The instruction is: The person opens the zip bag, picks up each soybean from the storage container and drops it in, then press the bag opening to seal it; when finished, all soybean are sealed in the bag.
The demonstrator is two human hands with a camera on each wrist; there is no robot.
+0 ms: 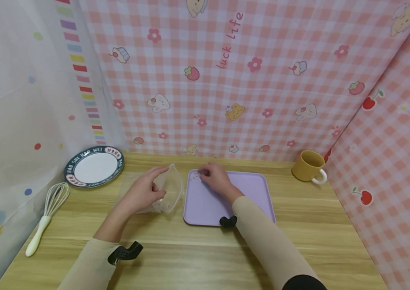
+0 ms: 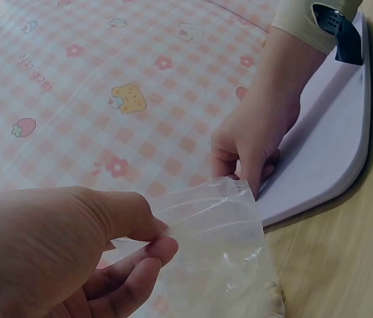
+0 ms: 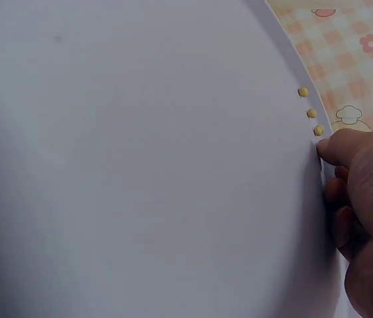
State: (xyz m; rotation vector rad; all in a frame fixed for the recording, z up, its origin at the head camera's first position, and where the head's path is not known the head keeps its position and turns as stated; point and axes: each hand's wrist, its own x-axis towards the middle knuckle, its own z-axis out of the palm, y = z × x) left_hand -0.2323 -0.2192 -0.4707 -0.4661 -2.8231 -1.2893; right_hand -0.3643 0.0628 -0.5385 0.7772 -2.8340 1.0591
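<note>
My left hand pinches the edge of a clear plastic zip bag between thumb and fingers. A few pale pieces show low in the bag in the left wrist view. Right beside it lies a lilac tray. At its far left corner is my right hand, fingers curled and thumb tip down by the rim. Small round yellow beans sit in that corner, three of them in a row along the rim in the right wrist view. I cannot tell whether the right fingertips hold a bean.
A white plate with a dark patterned rim stands at the back left, and a whisk lies in front of it. A yellow mug with a white handle is at the back right. Patterned cloth walls border the wooden table.
</note>
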